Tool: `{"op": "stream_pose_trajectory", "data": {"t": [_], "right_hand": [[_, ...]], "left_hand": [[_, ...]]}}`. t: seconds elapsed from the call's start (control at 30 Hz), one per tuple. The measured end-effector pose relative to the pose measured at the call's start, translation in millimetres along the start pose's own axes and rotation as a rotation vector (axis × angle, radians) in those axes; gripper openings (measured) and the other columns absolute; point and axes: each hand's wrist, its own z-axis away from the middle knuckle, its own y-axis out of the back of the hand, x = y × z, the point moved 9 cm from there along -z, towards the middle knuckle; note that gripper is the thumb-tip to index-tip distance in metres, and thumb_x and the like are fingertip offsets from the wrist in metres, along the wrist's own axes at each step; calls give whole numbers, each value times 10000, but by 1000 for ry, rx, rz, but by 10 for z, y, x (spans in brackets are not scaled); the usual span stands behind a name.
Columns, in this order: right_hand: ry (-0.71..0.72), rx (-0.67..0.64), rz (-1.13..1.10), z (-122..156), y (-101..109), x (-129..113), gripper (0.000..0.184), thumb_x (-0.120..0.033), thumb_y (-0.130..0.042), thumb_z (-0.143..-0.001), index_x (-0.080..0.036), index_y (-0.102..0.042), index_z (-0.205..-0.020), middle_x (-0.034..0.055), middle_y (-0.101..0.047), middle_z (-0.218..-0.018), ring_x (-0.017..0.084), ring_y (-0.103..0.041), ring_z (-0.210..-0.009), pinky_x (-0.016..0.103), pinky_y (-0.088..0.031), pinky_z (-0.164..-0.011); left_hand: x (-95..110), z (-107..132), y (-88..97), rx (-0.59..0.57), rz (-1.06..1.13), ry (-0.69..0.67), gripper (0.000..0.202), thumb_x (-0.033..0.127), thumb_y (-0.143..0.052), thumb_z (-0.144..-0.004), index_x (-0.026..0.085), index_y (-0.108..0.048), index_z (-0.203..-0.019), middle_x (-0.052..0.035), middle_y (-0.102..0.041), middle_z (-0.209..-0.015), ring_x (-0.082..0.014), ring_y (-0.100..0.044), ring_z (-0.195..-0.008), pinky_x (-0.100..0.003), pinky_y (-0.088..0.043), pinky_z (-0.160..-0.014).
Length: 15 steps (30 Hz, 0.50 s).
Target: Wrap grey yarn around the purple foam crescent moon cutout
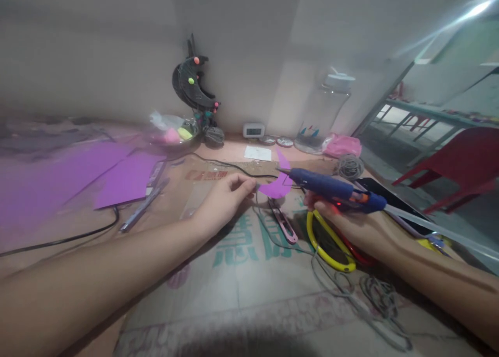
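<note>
Thumb and fingers of my left hand (238,189) pinch the left tip of a purple crescent-shaped cutout (276,188). A thin grey cord (265,222) hangs from near those fingertips and runs to the right over the cardboard. My right hand (335,214) is closed around a blue hot glue gun (325,183), with a red light showing and a clear glue stick (436,227) out of its back. The gun's nozzle points left, in front of the crescent; I cannot tell whether it touches. Below lie a pink craft knife (283,223) and yellow-and-red-handled scissors (331,250).
Purple sheets (120,183) and a pen (140,209) lie at the left. A black moon-shaped ornament (193,81), a bowl (171,133), a small digital clock (253,130) and a clear jar (322,113) stand along the wall. A dark phone (393,201) lies right.
</note>
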Motion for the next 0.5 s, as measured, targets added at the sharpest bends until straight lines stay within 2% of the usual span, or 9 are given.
{"op": "stream_pose_trajectory", "data": {"t": [0.17, 0.33, 0.5], "right_hand": [[-49, -84, 22, 52, -178, 19, 257, -466, -663, -770, -213, -618, -769, 28, -661, -712, 182, -621, -619, 288, -497, -548], [-93, -168, -9, 5, -295, 20, 271, -460, -657, -776, -198, -656, -846, 58, -707, -801, 218, -667, -730, 327, -530, -655], [-56, -125, 111, -18, -265, 40, 281, -478, -651, -760, -200, -634, -795, 30, -634, -674, 188, -601, -600, 299, -483, -546]], "left_hand": [[29, -4, 0, -12, -81, -39, 310, 468, -620, -859, 171, -554, -799, 37, -552, -689, -83, -509, -597, -201, -403, -581], [62, 6, -30, -30, -129, -64, 292, 445, -591, -880, 177, -536, -779, 37, -540, -665, -93, -517, -583, -220, -402, -584], [84, 23, -28, -23, -140, -57, 279, 429, -581, -879, 186, -520, -755, 34, -523, -646, -98, -494, -563, -218, -365, -534]]}}
